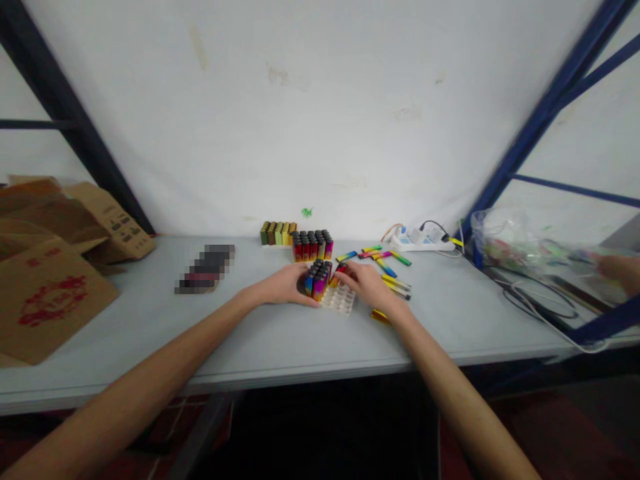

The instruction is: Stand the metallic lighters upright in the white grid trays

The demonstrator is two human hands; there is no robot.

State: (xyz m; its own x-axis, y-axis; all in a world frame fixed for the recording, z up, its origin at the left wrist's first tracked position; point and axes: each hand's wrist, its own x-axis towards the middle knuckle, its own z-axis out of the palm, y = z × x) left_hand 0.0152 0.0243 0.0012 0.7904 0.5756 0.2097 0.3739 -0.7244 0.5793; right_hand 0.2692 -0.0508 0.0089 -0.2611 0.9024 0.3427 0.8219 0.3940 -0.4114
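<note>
In the head view a white lighter tray [341, 300] with rows of sockets lies on the table in front of me. Upright colourful lighters [319, 280] fill its left part, while bare sockets show on the right. My left hand [286, 285] curls around the tray's left side, thumb at the near edge and fingers behind the lighters. My right hand [367, 283] is over the tray's right side, its fingers pinched on a lighter [335, 280] that is partly hidden. Loose lighters [385, 265] lie on the table to the right of the tray.
Behind stand a full block of lighters [313, 247] and a row of green and gold ones [278, 233]. A power strip [423, 238] lies by the wall. Cardboard boxes [60, 300] are at left, a blurred dark object [206, 269] nearby. Another person's hand [617, 272] shows far right.
</note>
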